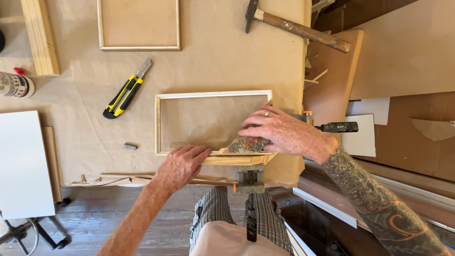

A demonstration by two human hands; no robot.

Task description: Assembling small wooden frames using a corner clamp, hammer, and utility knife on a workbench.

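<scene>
The wooden frame [161, 124], clamped at the table [227, 57] edge, is being sanded. The right hand [284, 132] grips a sanding block [246, 144]; the left hand [182, 163], fingers flat, steadies the rail. Even strokes are required next.

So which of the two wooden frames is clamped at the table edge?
The nearer frame, under both hands, left hand and right hand. The far frame lies loose at the top.

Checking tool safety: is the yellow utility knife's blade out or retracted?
Out: the utility knife lies on the paper with a grey blade showing past its yellow body.
</scene>
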